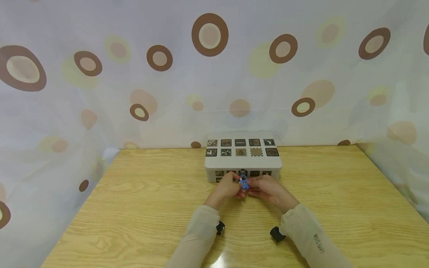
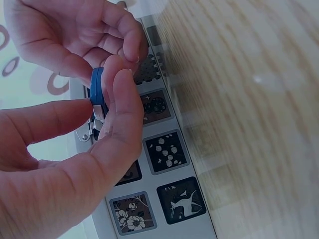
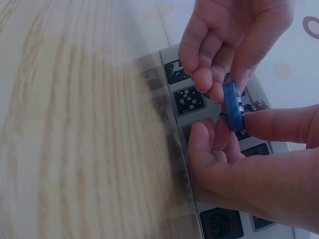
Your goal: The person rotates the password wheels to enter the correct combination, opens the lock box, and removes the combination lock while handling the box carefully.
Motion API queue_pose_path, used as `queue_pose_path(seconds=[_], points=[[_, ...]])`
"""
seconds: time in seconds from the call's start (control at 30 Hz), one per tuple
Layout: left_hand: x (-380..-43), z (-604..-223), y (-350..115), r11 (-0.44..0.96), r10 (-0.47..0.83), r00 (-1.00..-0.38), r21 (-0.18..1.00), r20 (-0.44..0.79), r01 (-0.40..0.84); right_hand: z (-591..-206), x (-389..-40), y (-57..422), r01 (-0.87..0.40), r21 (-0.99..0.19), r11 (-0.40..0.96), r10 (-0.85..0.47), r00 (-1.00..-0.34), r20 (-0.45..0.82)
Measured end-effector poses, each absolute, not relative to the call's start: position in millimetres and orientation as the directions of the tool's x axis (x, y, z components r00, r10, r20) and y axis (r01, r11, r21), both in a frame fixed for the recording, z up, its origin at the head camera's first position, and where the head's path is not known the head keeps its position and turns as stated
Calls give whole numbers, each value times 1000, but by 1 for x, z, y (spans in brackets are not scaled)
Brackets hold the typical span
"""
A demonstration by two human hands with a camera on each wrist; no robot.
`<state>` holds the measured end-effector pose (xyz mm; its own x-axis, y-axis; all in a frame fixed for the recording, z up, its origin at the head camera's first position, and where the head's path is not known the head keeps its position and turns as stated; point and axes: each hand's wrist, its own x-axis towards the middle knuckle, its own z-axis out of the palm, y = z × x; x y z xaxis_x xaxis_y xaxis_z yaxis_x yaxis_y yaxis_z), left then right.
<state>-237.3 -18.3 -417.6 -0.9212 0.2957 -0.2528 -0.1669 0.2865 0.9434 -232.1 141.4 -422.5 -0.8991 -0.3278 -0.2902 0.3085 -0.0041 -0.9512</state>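
A small blue combination padlock (image 1: 244, 183) hangs at the front of a light box (image 1: 242, 161) printed with dark picture squares. My left hand (image 1: 228, 186) pinches the padlock from the left between thumb and fingers. From the right, my right hand (image 1: 270, 189) holds it too, its thumb against the side with the number dials in the right wrist view. A metal clasp (image 3: 260, 104) shows just behind the padlock (image 3: 232, 105). The fingers partly hide the shackle, so whether it is fastened cannot be made out.
The box stands at the back of a wood-grain table (image 1: 151, 201), close to a patterned cloth (image 1: 181, 89) that hangs behind and at both sides. Black wrist devices (image 1: 277, 234) sit under both sleeves.
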Motion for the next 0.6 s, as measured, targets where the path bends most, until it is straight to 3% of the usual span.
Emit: queue_pose_path(seconds=[0.6], points=[[-233, -412, -16, 295, 271, -922, 936, -275, -192, -422, -232, 140, 326, -945, -28, -319, -899, -300]])
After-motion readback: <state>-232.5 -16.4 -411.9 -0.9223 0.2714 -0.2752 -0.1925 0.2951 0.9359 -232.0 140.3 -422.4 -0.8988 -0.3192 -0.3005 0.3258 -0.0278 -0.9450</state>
